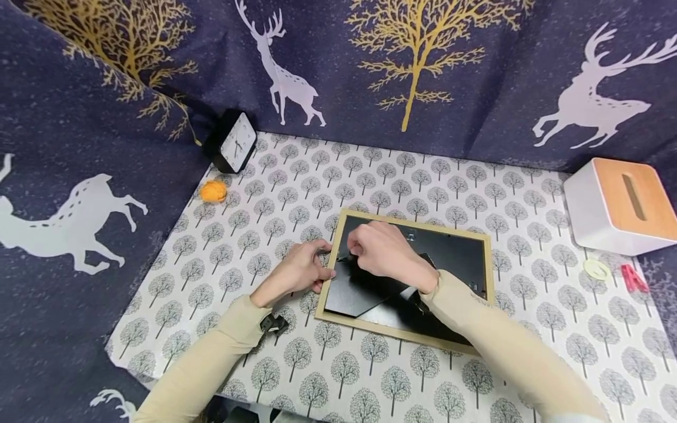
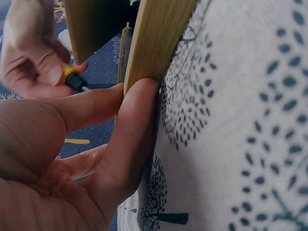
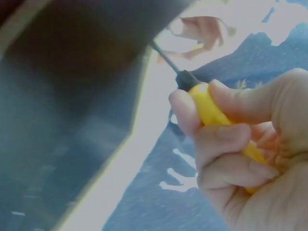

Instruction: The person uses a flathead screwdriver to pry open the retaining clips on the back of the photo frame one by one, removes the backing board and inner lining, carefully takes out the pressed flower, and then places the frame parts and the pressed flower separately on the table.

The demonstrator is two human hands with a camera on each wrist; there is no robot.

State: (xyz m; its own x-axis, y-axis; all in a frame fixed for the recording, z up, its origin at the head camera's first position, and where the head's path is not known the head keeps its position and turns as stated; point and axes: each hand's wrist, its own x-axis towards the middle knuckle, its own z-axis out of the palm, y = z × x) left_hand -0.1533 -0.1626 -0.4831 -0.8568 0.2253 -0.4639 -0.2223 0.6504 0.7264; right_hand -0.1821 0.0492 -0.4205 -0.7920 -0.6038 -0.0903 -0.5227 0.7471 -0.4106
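A light wooden picture frame (image 1: 402,336) lies face down on the tree-patterned table, its black backing board (image 1: 365,289) upward and partly lifted. My left hand (image 1: 312,267) is at the frame's left edge; in the left wrist view its thumb and a finger (image 2: 132,134) pinch the wooden rim (image 2: 159,38). My right hand (image 1: 370,247) hovers over the backing near that edge and grips a small yellow-handled screwdriver (image 3: 216,115). The screwdriver's thin shaft points at the frame's dark back. The same screwdriver (image 2: 72,79) shows in the left wrist view.
A black square clock (image 1: 235,141) and an orange lump (image 1: 213,191) sit at the back left. At the right stand a white tissue box (image 1: 621,205), a tape ring (image 1: 596,269) and a red item (image 1: 633,278). A small black piece (image 1: 275,324) lies by my left forearm. Dark deer-print cloth surrounds the table.
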